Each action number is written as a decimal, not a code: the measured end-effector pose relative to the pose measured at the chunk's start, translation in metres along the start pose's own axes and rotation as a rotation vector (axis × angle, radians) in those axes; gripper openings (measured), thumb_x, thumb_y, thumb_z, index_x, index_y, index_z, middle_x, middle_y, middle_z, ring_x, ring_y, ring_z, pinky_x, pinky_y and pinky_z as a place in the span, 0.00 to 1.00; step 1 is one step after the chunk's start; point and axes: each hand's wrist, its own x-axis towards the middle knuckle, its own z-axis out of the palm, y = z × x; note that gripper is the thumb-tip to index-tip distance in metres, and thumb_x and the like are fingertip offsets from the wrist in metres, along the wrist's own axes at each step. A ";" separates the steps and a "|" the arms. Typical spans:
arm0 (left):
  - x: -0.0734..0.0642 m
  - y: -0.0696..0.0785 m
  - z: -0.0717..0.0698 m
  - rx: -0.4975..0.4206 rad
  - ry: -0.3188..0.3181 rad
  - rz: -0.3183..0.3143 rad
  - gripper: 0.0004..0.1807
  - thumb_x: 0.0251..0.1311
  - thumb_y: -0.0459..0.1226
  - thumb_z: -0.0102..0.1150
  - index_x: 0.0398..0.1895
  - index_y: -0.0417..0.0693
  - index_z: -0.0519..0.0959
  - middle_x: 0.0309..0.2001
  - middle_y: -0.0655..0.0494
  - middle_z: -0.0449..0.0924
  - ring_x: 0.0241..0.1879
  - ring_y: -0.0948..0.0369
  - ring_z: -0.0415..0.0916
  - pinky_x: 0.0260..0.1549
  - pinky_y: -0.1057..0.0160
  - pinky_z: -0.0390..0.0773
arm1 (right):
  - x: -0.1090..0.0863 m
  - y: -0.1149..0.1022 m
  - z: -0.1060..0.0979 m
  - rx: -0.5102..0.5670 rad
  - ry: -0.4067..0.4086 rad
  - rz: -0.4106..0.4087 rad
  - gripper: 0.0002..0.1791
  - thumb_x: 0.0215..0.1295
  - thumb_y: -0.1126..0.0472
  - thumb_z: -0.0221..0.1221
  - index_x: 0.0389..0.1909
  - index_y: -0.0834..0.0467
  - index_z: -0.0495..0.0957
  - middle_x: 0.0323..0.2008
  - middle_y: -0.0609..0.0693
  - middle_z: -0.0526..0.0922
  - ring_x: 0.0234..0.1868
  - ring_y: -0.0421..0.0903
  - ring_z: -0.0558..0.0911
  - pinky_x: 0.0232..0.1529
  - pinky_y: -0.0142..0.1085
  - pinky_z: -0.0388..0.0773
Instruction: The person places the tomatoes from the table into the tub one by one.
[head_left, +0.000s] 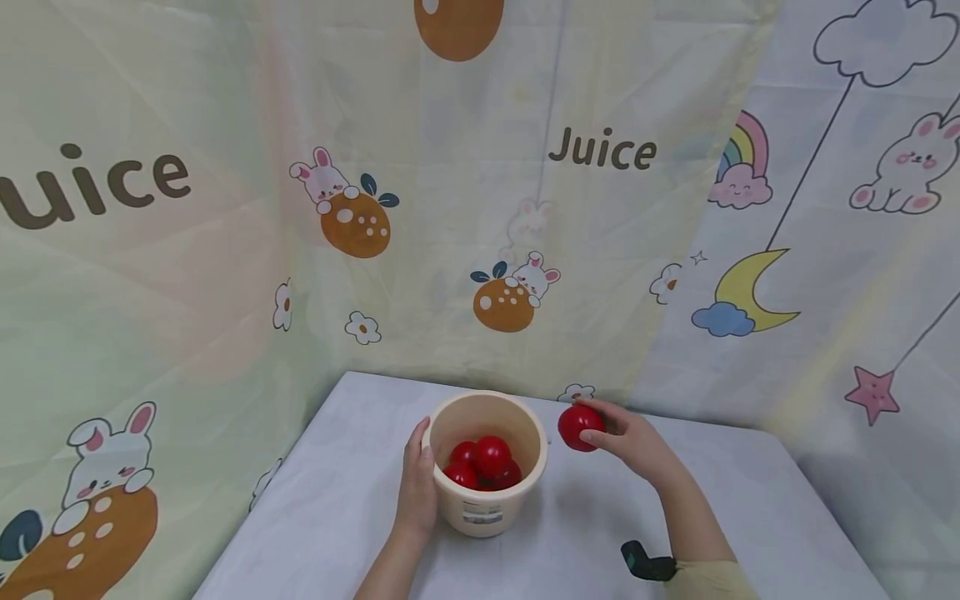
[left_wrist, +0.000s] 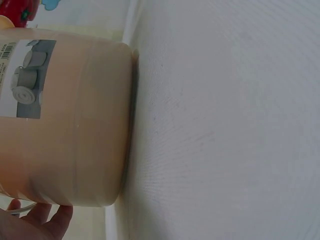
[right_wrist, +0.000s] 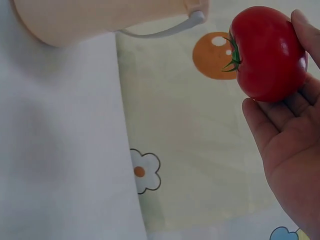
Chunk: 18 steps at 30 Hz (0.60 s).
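A cream bucket (head_left: 491, 508) stands on the white table with several red tomatoes (head_left: 492, 455) inside it. My left hand (head_left: 417, 487) holds the bucket's left side, thumb close to the rim; its fingertips (left_wrist: 61, 220) touch the wall in the left wrist view. To the right of the bucket, my right hand (head_left: 626, 437) grips one more red tomato (head_left: 579, 427) between thumb and fingers, held up above the table. The right wrist view shows this tomato (right_wrist: 267, 52) with its green stem end turned toward the bucket.
The bucket has a light grey handle (right_wrist: 165, 32) hanging at its far side and a printed label (head_left: 482, 512) on its front. Around the white table (head_left: 570, 550) hang patterned cloths (head_left: 420, 350). A dark strap-like item (head_left: 647, 562) sits at the right sleeve.
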 end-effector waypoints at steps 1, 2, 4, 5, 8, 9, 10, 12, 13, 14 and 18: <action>0.000 -0.001 0.000 0.006 0.002 0.003 0.27 0.74 0.48 0.32 0.76 0.64 0.56 0.74 0.56 0.57 0.74 0.50 0.56 0.67 0.33 0.61 | 0.001 -0.002 -0.001 0.000 0.000 -0.008 0.40 0.53 0.46 0.71 0.68 0.41 0.69 0.66 0.55 0.71 0.65 0.61 0.71 0.48 0.47 0.85; 0.000 -0.002 0.000 0.011 0.007 0.012 0.27 0.74 0.49 0.32 0.76 0.66 0.56 0.74 0.57 0.58 0.73 0.51 0.56 0.67 0.33 0.61 | 0.002 -0.003 -0.001 -0.003 0.001 -0.013 0.40 0.53 0.46 0.71 0.68 0.41 0.69 0.66 0.55 0.71 0.65 0.61 0.71 0.48 0.47 0.85; 0.003 -0.013 0.002 0.014 0.015 0.013 0.27 0.74 0.52 0.32 0.75 0.72 0.56 0.74 0.61 0.58 0.73 0.54 0.56 0.67 0.33 0.62 | 0.004 -0.007 -0.002 -0.003 0.000 -0.021 0.41 0.52 0.46 0.72 0.69 0.42 0.69 0.66 0.55 0.71 0.64 0.61 0.71 0.48 0.47 0.84; 0.003 -0.013 0.002 0.020 0.016 0.014 0.27 0.74 0.52 0.32 0.75 0.72 0.56 0.73 0.62 0.58 0.73 0.54 0.56 0.66 0.33 0.62 | 0.005 -0.009 -0.002 -0.004 -0.001 -0.024 0.41 0.52 0.47 0.72 0.68 0.42 0.69 0.66 0.56 0.71 0.64 0.61 0.71 0.48 0.47 0.84; 0.003 -0.013 0.002 0.017 0.016 0.012 0.26 0.74 0.52 0.32 0.74 0.74 0.56 0.73 0.63 0.58 0.73 0.54 0.57 0.65 0.32 0.63 | 0.007 -0.014 -0.003 -0.006 -0.006 -0.021 0.42 0.50 0.47 0.73 0.68 0.42 0.69 0.66 0.56 0.71 0.65 0.62 0.71 0.48 0.47 0.85; 0.003 -0.013 0.002 0.016 0.016 0.013 0.26 0.74 0.52 0.32 0.74 0.74 0.56 0.73 0.62 0.58 0.73 0.54 0.57 0.65 0.32 0.63 | 0.008 -0.016 -0.003 -0.005 -0.011 -0.022 0.42 0.50 0.48 0.74 0.68 0.42 0.69 0.66 0.56 0.71 0.65 0.63 0.70 0.48 0.47 0.85; 0.003 -0.013 0.002 0.018 0.015 0.020 0.26 0.74 0.52 0.32 0.74 0.73 0.56 0.74 0.61 0.58 0.73 0.53 0.57 0.65 0.32 0.63 | 0.009 -0.017 -0.003 -0.004 -0.015 -0.025 0.42 0.49 0.48 0.74 0.68 0.41 0.69 0.66 0.56 0.70 0.65 0.63 0.70 0.48 0.47 0.85; 0.003 -0.013 0.002 0.018 0.013 0.024 0.26 0.74 0.51 0.32 0.75 0.73 0.55 0.74 0.60 0.58 0.73 0.52 0.57 0.65 0.32 0.63 | 0.010 -0.020 -0.002 -0.005 -0.024 -0.030 0.43 0.48 0.47 0.74 0.68 0.41 0.69 0.67 0.56 0.70 0.66 0.63 0.70 0.48 0.47 0.85; 0.003 -0.013 0.002 0.017 0.014 0.025 0.27 0.74 0.51 0.32 0.75 0.73 0.55 0.74 0.60 0.58 0.73 0.52 0.57 0.65 0.32 0.63 | 0.011 -0.021 -0.001 -0.004 -0.028 -0.033 0.43 0.48 0.47 0.74 0.68 0.41 0.70 0.67 0.56 0.70 0.66 0.63 0.69 0.47 0.47 0.85; 0.003 -0.013 0.002 0.015 0.015 0.024 0.27 0.74 0.51 0.32 0.75 0.72 0.55 0.74 0.61 0.58 0.73 0.53 0.57 0.65 0.32 0.63 | 0.012 -0.022 0.000 -0.003 -0.034 -0.036 0.42 0.48 0.47 0.74 0.67 0.41 0.70 0.67 0.55 0.70 0.66 0.63 0.69 0.48 0.47 0.85; 0.003 -0.013 0.003 0.005 0.017 0.011 0.27 0.74 0.52 0.33 0.75 0.72 0.56 0.73 0.64 0.58 0.73 0.54 0.56 0.66 0.33 0.63 | 0.017 -0.028 0.005 0.011 -0.053 -0.049 0.41 0.49 0.47 0.74 0.67 0.40 0.71 0.66 0.54 0.71 0.65 0.61 0.70 0.48 0.46 0.85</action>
